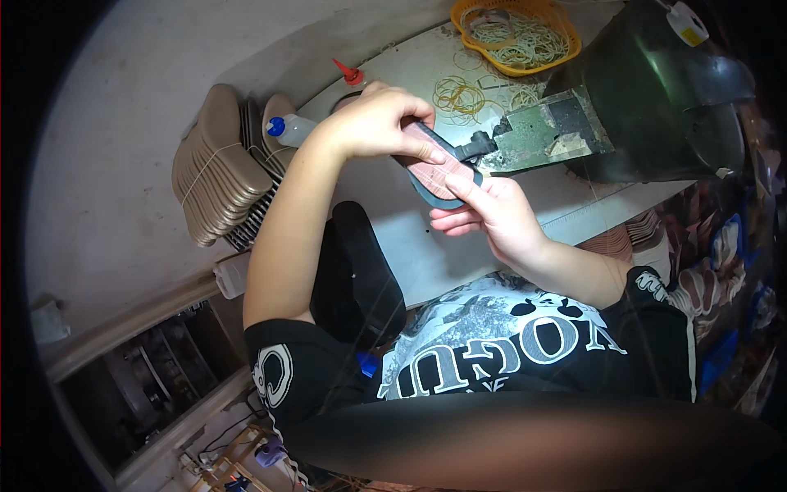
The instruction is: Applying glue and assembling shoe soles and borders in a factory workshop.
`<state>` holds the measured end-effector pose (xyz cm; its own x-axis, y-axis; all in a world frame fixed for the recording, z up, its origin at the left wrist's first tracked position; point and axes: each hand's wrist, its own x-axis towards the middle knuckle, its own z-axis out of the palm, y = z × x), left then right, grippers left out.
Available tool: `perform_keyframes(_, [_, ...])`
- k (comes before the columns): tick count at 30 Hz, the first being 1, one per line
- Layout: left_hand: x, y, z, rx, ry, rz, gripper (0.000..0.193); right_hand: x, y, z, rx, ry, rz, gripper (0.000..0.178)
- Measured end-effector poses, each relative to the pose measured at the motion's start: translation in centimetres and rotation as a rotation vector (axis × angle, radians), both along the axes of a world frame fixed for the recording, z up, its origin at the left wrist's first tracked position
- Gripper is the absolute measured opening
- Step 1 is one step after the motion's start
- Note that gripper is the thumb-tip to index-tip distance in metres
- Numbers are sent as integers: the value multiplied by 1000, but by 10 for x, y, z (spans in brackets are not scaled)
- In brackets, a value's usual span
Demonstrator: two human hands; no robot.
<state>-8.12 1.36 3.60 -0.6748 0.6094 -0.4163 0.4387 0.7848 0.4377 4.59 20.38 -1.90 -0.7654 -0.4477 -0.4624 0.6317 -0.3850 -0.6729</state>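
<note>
Both my hands hold a shoe sole [443, 179] with a pinkish patterned top and a dark rim. It is tilted over the white table, its near end against a black roller-like part [477, 146] of a green machine; whether they touch I cannot tell. My left hand [379, 121] grips the sole's upper part from the left, thumb lying on the pink face. With thumb on top and fingers below, my right hand [502, 215] pinches the lower end. My left hand hides the sole's far end.
A green machine [656, 90] fills the upper right. Behind stand a yellow basket [463, 37] of rubber bands, loose bands [459, 97] and a red-tipped bottle [351, 74]. At left are banded beige soles [217, 176] and a blue-capped bottle [297, 131]. A black padded object [357, 271] lies near my left arm.
</note>
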Motion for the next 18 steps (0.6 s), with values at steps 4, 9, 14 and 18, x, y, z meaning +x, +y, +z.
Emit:
perform_keyframes(4, [14,-7,-2,80,-46,27,38,0,3,3,-27,-40,29,45])
perform_keyframes(9, [55,-3,4,43,21,178,37,-2,8,2,30,8,33,45])
perform_keyframes(14, [84,6,3,55,-22,361,36,-2,10,2,59,55,69,41])
perform_keyframes(18, [97,7,-10,115,-156,544,35,-3,11,4,71,99,80,33])
